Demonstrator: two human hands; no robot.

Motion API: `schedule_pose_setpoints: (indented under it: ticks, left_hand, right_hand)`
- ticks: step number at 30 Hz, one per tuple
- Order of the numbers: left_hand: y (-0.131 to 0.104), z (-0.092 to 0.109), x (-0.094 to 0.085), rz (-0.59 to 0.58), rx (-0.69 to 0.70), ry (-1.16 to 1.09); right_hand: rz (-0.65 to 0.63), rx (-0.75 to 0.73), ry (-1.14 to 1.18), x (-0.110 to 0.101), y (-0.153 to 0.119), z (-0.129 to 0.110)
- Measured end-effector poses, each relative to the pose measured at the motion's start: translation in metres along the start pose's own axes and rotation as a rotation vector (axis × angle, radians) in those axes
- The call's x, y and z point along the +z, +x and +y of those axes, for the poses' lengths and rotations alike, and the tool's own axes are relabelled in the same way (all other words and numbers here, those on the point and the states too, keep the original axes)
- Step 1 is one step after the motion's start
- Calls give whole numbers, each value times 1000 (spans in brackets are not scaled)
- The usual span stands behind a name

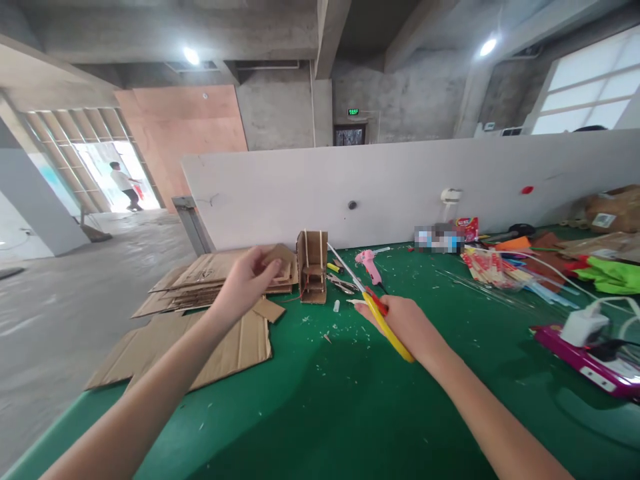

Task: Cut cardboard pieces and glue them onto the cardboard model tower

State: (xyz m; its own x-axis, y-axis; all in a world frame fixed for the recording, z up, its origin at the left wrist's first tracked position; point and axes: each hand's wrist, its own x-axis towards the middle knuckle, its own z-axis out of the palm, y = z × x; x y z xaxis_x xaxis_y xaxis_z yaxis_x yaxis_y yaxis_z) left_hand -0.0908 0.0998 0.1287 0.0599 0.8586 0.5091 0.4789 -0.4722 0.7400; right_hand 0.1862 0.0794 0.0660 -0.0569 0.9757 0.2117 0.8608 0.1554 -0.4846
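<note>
My left hand (251, 275) is closed on a small piece of cardboard (281, 257), above the edge of a cardboard stack. In my right hand (404, 323) are scissors (386, 327) with yellow and red handles, their blades pointing up and to the left. A thin pale tip shows by the right fingers; I cannot tell what it is. Between the hands stands a small cardboard structure (313, 268) with shelf-like layers and thin upright sticks. Just right of it lie pliers (341, 285) and a pink glue gun (370, 265).
Cardboard sheets (225, 343) cover the left of the green table (300, 413). Scraps dot its middle. At the right are a purple power strip (583, 363) with plugs, bundled sticks (500, 270) and green cloth (613, 275). A white partition (300, 193) closes the back. A person walks far left.
</note>
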Motion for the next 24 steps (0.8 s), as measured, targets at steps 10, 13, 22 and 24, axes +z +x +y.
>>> schedule_pose_setpoints:
  ticks: [10, 13, 22, 24]
  left_hand:
    - [104, -8, -3, -176, 457, 701]
    - [120, -3, 13, -261, 477, 718]
    - [144, -11, 36, -481, 427, 788]
    - [147, -19, 39, -492, 397, 796]
  right_hand:
    - [-131, 180, -389, -50, 3, 50]
    - [-154, 218, -423, -56, 9, 76]
    - [-276, 353, -473, -63, 16, 115]
    - [-263, 356, -484, -64, 16, 111]
